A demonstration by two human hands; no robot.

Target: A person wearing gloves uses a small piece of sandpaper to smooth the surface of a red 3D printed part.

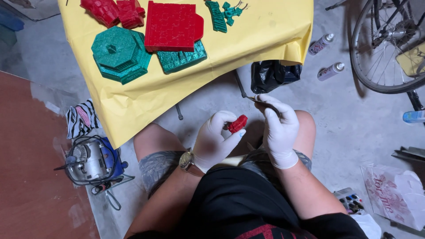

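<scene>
My left hand point(215, 140), in a white glove with a wristwatch, pinches a small red plastic piece point(237, 124) between thumb and fingers above my knees. My right hand point(278, 128), also gloved, grips a thin dark tool point(264, 102) whose tip points left, a little above and to the right of the red piece. The two hands are close together but apart. I sit with bare knees over a concrete floor.
A yellow sheet point(265, 31) ahead carries a green octagonal part point(119, 53), a red flat panel point(171, 26), a green slab point(182, 59) and more red and green parts. A power tool point(90, 161) lies left. Spray cans point(330, 71) and a bicycle wheel point(385, 48) are right; a black bag point(272, 74) is ahead.
</scene>
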